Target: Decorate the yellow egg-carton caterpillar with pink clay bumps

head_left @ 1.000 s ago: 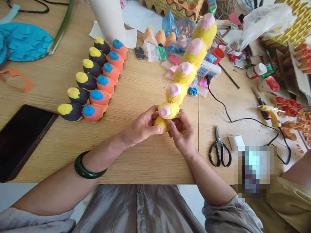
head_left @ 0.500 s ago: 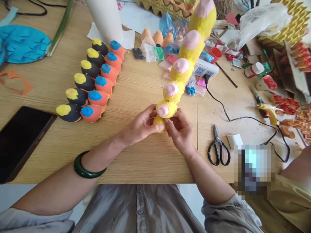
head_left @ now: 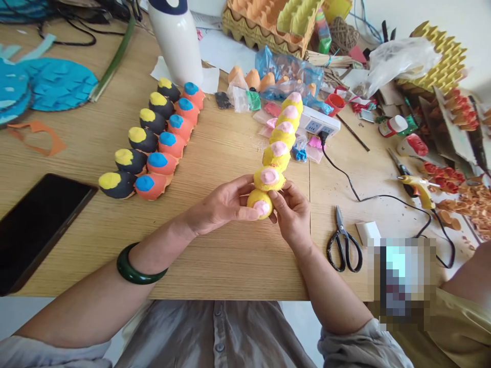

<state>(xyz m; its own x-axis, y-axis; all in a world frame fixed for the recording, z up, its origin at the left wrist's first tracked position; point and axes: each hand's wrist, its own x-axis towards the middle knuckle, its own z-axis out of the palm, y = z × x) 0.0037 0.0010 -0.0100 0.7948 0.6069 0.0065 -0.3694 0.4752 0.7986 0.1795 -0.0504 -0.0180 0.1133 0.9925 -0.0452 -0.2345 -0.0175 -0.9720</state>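
Note:
A strip of several yellow egg-carton cups with pink tips [head_left: 275, 152] runs away from me over the middle of the table. My left hand [head_left: 226, 202] holds its near end from the left, thumb beside the pink tip of the nearest cup. On the right side of the same end, my right hand [head_left: 292, 212] pinches the strip between thumb and fingers. To the left lie a row of black cups with yellow tips [head_left: 142, 138] and, against it, a row of orange cups with blue tips [head_left: 171, 144].
Black scissors [head_left: 344, 245], a white block [head_left: 367, 233] and a yellow glue gun [head_left: 420, 189] lie right. A power strip [head_left: 316, 121] sits behind, its cord trailing right. A dark tablet [head_left: 42, 225] and white bottle [head_left: 178, 46] stand left. A person's arm [head_left: 470, 276] shows at right.
The strip's far end has dropped away from the camera, towards the table. The pink tip of its nearest cup now shows. The view has shifted a little, revealing more of the table's far side.

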